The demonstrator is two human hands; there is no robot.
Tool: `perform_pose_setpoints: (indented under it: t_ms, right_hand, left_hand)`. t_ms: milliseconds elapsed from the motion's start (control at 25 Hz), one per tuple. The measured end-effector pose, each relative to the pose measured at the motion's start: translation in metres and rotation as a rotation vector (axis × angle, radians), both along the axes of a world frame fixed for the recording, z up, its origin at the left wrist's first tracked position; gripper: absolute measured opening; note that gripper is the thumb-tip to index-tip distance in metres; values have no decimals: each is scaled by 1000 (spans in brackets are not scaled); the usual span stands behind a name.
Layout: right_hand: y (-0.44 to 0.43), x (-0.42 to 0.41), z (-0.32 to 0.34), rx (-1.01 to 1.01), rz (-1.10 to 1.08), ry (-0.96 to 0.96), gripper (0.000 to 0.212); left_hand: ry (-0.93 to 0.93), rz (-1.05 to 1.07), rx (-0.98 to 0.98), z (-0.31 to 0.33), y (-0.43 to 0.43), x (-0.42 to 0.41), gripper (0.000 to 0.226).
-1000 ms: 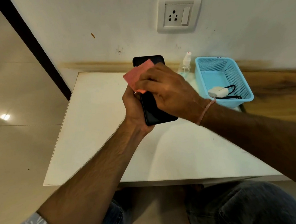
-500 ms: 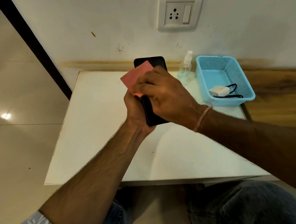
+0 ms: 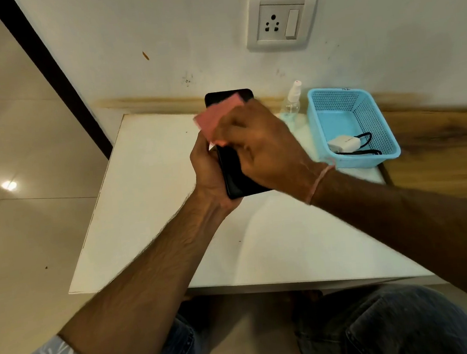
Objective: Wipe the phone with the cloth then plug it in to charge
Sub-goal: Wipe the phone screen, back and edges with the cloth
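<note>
No text, brand, number or sign here can be read.

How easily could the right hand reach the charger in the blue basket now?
Probably yes: the basket is open-topped and the charger lies uncovered. But the right hand is busy gripping the cloth.

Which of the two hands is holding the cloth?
The right hand, with the wrist thread, holds the pink cloth against the phone; the left hand only grips the phone.
</note>
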State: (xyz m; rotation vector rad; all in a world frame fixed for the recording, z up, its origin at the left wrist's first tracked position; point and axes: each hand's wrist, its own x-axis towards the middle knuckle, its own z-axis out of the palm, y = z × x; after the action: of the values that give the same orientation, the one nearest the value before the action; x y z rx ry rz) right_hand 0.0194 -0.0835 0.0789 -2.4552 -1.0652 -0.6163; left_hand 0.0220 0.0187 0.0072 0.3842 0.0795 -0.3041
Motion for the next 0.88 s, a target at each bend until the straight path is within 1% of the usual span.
perform_pose_setpoints:
  t_ms: [80,120,160,280,360,440,520,600,680,760,840,880]
  right_hand:
    - [0,-8,-2,-74,88,-16,21]
    - [-4,-3,2,-93,88,-20,20]
    - [-8,6,6,-90,50,-16,20]
    - [-23,36,20,-34,-193,81,21]
    - [-25,44,20,10,-265,123,23]
    - [-19,35,16,34,-225,105,21]
    - [-8,15,7,25,-90,60,19]
    - [-3,-4,-1,-31,51,32,21]
    - [-8,-1,3,-76,89,16,22]
    - [-15,17,10,-52,-29,35,21]
    - [-22,35,16,-10,-185,113,24]
    - [-22,40,16,24,-228,139,24]
  left_hand:
    - [-1,26,-22,-1,-1,-1,43]
    - [4,15,-25,0,-1,-1,40]
    - [2,-7,-15,1,-1,-1,41]
    - [-40,-67,82,3,-2,-2,53]
    - [-27,-77,107,4,-2,-2,57]
    - [-8,-59,92,4,-1,-1,52]
    - [13,-25,51,3,1,0,45]
    - [-2,14,-1,1,0,0,39]
    - [-9,15,-13,0,-1,-1,41]
    - [-13,-37,19,3,-2,-1,45]
    - [-17,-63,95,3,-3,0,50]
    - [-11,-66,120,4,-3,0,52]
